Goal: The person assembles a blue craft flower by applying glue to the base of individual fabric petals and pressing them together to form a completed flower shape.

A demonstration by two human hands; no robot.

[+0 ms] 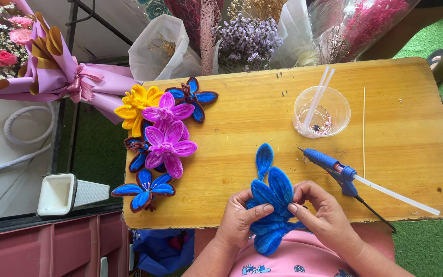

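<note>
Blue chenille-stem flower held in both hands at the near edge of a wooden table.

Left hand and right hand are both closed in a pinch on the flower's fuzzy petals, thumbs and fingertips meeting at its centre; several petals are joined, and one loose blue petal lies on the table just beyond the hands, so the bloom appears partly assembled. Just right of the right hand rests a blue glue gun with a glue stick protruding, and beyond it stand a clear plastic cup holding sticks and a thin skewer. Well left of the hands lie finished flowers: yellow, pink, blue. Wrapped bouquets stand farthest away.
</note>
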